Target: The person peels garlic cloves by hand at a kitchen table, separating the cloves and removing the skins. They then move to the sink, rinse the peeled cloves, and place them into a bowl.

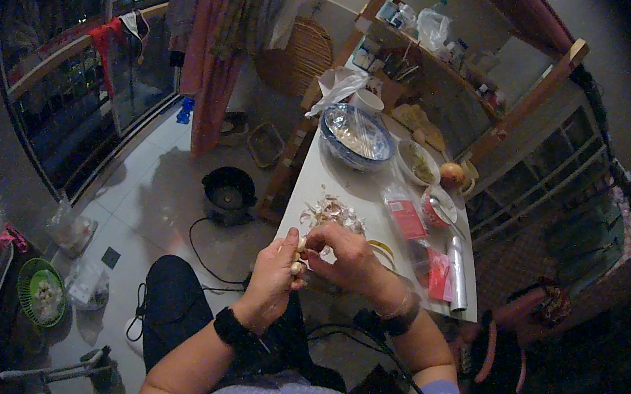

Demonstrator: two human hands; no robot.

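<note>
Several pale garlic cloves (297, 267) show between the fingers and thumb of my left hand (271, 276), which is closed around them. From the right, my right hand (348, 256) meets them, thumb and forefinger bent and pinching at a clove by the left thumb. The fingers partly hide that clove. Just beyond both hands, a loose heap of papery garlic skins (329, 210) lies on the white table (303, 192). Under the right hand, a yellow-rimmed round object (383, 254) is partly covered.
A film-covered blue-and-white bowl (356, 137) stands at the table's far end. Along the right side are a dish of greens (418, 163), an onion (451, 175), a red packet (407, 219) and a foil-like roll (456, 274). A black pot-like appliance (229, 194) with a cord sits on the floor.
</note>
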